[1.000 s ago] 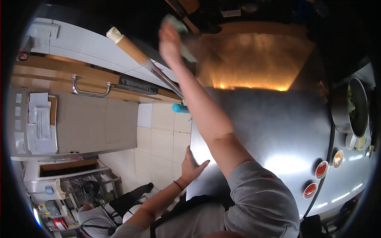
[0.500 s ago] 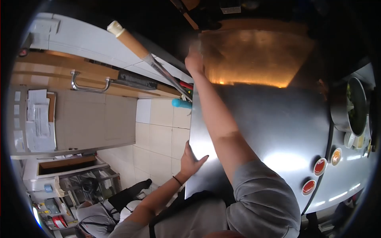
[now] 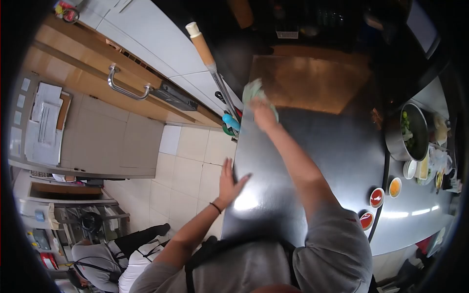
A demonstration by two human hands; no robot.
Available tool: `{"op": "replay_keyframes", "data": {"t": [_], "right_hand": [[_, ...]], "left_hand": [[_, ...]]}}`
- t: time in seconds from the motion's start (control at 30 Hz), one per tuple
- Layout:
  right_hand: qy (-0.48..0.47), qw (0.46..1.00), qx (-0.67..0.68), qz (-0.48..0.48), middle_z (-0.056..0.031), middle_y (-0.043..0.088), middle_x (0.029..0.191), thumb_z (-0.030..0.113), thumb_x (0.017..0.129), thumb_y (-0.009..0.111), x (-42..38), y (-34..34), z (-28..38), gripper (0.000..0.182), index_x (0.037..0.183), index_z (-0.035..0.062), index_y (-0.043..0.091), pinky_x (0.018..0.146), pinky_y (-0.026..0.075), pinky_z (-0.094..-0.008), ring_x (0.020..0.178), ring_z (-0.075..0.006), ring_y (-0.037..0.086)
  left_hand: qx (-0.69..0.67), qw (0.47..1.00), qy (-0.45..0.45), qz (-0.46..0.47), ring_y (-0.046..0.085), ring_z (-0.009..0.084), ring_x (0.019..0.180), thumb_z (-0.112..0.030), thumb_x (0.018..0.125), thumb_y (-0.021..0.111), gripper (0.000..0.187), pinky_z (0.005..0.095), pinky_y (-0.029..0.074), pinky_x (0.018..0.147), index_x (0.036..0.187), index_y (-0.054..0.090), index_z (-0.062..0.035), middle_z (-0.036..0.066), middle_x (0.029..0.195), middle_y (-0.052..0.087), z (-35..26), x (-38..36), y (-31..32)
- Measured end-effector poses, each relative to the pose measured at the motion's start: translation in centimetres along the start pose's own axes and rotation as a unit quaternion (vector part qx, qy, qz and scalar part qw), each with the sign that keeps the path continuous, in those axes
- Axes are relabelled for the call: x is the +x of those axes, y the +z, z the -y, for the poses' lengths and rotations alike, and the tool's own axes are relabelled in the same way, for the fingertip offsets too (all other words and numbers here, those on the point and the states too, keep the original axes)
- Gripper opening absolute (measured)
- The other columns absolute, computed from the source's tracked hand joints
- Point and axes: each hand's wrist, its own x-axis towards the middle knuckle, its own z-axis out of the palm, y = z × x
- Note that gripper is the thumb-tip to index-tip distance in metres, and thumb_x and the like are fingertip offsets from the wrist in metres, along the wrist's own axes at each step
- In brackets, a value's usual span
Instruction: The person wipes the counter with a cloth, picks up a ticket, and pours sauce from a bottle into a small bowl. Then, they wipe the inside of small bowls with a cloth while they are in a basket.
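My right hand (image 3: 264,115) is closed on a pale green cloth (image 3: 254,91), somewhat blurred, at the far left part of the steel table (image 3: 332,151). The cloth spreads out ahead of the fingers, against the metal near the table's left edge. Closer to me, my left hand (image 3: 228,188) rests at that same edge with its fingers spread and nothing in it. A dark band circles the left wrist.
Two red sauce bowls (image 3: 376,197) and an orange one (image 3: 395,186) stand at right. Behind them is a steel pot (image 3: 391,136) with greens. A wooden-handled pole (image 3: 201,47) leans beyond the left edge. Another person (image 3: 100,259) is at lower left.
My right hand has come back from the far left corner toward me, and the cloth now shows plainly. The left hand stays at the edge. The view has turned slightly.
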Motion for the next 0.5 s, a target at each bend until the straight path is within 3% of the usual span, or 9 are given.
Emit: {"op": "replay_keyframes", "data": {"t": [0.13,0.2,0.27,0.33,0.37,0.4,0.43,0.47,0.5], "right_hand": [[-0.155,0.961,0.144,0.181,-0.0114,0.054,0.11,-0.002,0.07,0.05,-10.1,-8.5,6.3,0.036,0.103,0.0094,0.058,0.086,0.041,-0.0378,0.103,-0.0262,0.05],[-0.162,0.938,0.198,0.235,-0.0116,0.058,0.102,-0.001,0.071,0.05,-10.2,-10.6,5.4,0.029,0.098,0.007,0.059,0.082,0.043,-0.0368,0.097,-0.0257,0.054],[0.065,0.949,0.256,0.17,-0.0117,0.06,0.089,0.001,0.076,0.048,-7.7,-13.3,4.7,0.02,0.094,0.0037,0.057,0.077,0.044,-0.0327,0.087,-0.0238,0.057],[0.001,0.948,0.299,-0.108,-0.0183,0.059,0.086,0.006,0.08,0.045,-1.1,-20.4,7.1,0.018,0.094,0.0027,0.056,0.072,0.044,-0.036,0.081,-0.0321,0.058],[-0.034,0.916,0.348,-0.198,-0.0181,0.059,0.087,0.009,0.083,0.045,2.4,-23.9,9.5,0.02,0.098,0.0015,0.055,0.073,0.045,-0.0353,0.082,-0.0318,0.058],[-0.124,0.904,0.313,-0.264,-0.0112,0.061,0.089,0.015,0.087,0.049,6.1,-27.4,11.5,0.021,0.102,0.0016,0.055,0.074,0.044,-0.027,0.086,-0.0138,0.057],[-0.189,0.885,0.238,-0.352,-0.0109,0.061,0.086,0.017,0.087,0.049,9.1,-30.5,14.5,0.021,0.101,0.0015,0.055,0.072,0.044,-0.0257,0.079,-0.0175,0.058],[-0.234,0.879,0.163,-0.381,-0.0107,0.061,0.083,0.015,0.085,0.051,10.7,-33.5,17.5,0.02,0.101,0.0032,0.056,0.07,0.046,-0.0271,0.072,-0.0236,0.058],[-0.327,0.832,0.254,-0.369,-0.0198,0.053,0.112,0.006,0.082,0.046,11.9,-36.3,21.0,0.031,0.112,-0.0021,0.05,0.09,0.04,-0.0363,0.103,-0.0332,0.051]], "left_hand": [[-0.075,0.97,0.073,-0.218,0.028,0.033,0.124,-0.015,0.08,0.059,0.064,0.0366,0.021,0.103,0.13,0.024,0.0061,0.024,0.134,0.027,-3.9,12.0,-5.9],[-0.075,0.956,0.089,-0.269,0.033,0.0321,0.121,-0.025,0.078,0.064,0.07,0.0368,0.026,0.1,0.128,0.027,0.0078,0.025,0.129,0.033,-5.8,18.4,-8.9],[0.002,0.95,0.116,-0.29,0.042,0.0378,0.11,-0.033,0.073,0.066,0.079,0.0374,0.033,0.094,0.126,0.026,0.0105,0.026,0.118,0.044,-7.0,23.5,-10.6],[-0.039,0.972,0.013,-0.229,0.059,0.0252,0.082,-0.028,0.074,0.067,0.058,0.0343,0.047,0.075,0.116,0.044,0.0038,0.015,0.091,0.059,-7.8,26.6,-11.9],[-0.041,0.972,0.011,-0.231,0.059,0.0252,0.082,-0.028,0.074,0.067,0.058,0.0343,0.047,0.075,0.116,0.044,0.0038,0.015,0.091,0.059,-7.3,27.6,-12.2],[-0.066,0.984,-0.017,-0.166,0.059,0.0211,0.071,-0.026,0.074,0.067,0.047,0.0312,0.048,0.066,0.108,0.05,0.0026,0.012,0.082,0.059,-6.4,28.4,-12.6],[-0.089,0.99,-0.046,-0.1,0.06,0.017,0.06,-0.024,0.074,0.066,0.038,0.0282,0.05,0.056,0.099,0.056,0.0015,0.009,0.073,0.06,-5.5,28.8,-12.8],[-0.113,0.982,-0.001,-0.153,0.058,0.0109,0.056,-0.021,0.075,0.065,0.026,0.0226,0.048,0.049,0.088,0.06,0.0014,0.007,0.069,0.058,-4.7,28.2,-12.8],[-0.108,0.982,-0.004,-0.153,0.058,0.0109,0.056,-0.021,0.075,0.065,0.026,0.0226,0.048,0.049,0.088,0.06,0.0014,0.007,0.069,0.058,-4.3,27.0,-13.2]]}}
